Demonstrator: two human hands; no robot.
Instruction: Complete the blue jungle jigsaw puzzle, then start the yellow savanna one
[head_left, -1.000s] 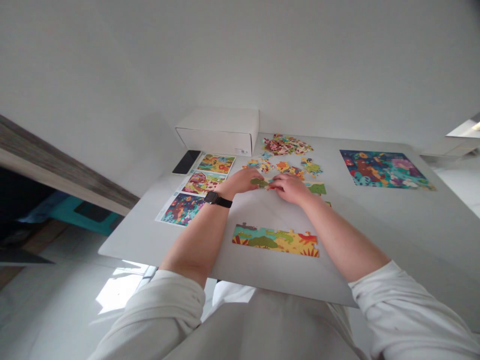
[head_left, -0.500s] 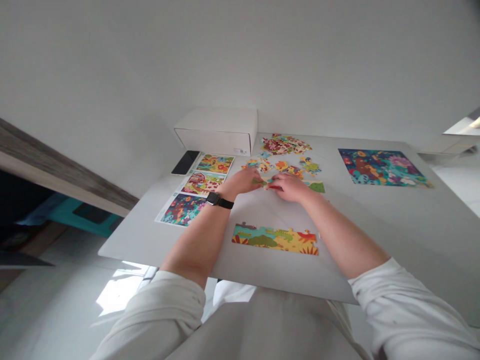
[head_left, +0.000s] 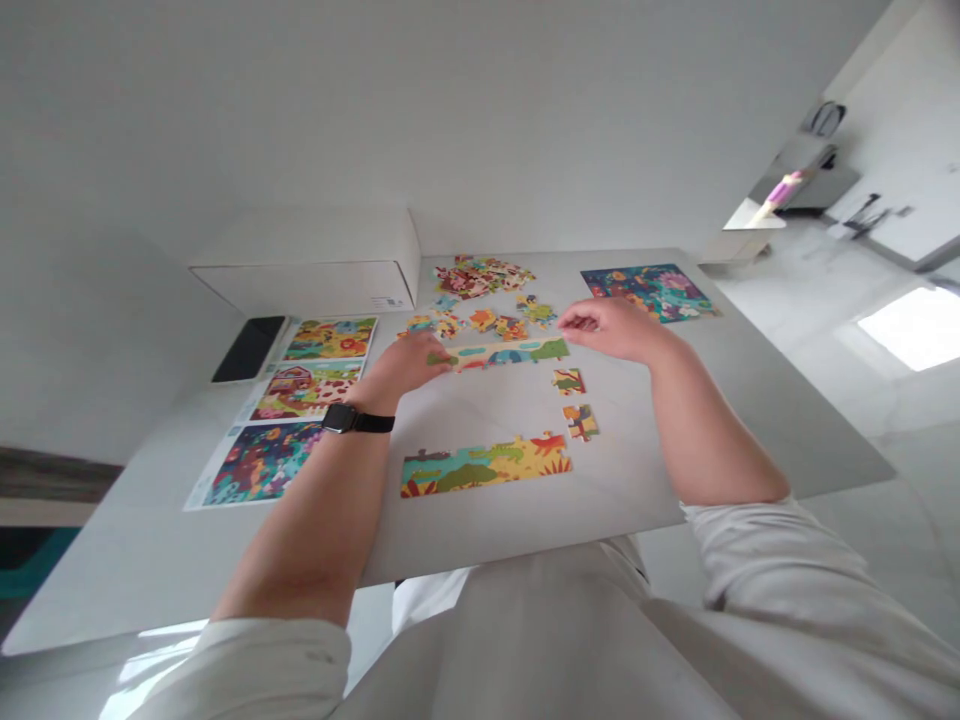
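My left hand, with a watch on its wrist, has its thumb and fingers closed on the left end of an upper strip of joined jigsaw pieces. My right hand hovers just past the right end of this strip, its fingers loosely curled and a little apart, with nothing visible in them. Two loose jigsaw pieces, one with a branch and one in orange and blue, lie below the right hand. Nearer to me lies a lower joined strip showing a crocodile and a bush.
Behind the strips are loose pieces and a heaped pile. A picture sheet, a black phone and a white box stand or lie at left. A finished-looking dark puzzle lies back right.
My right hand has come away from the upper strip to the right, uncovering it and the two loose pieces. My left hand remains at the strip's left end. The view has turned rightward.
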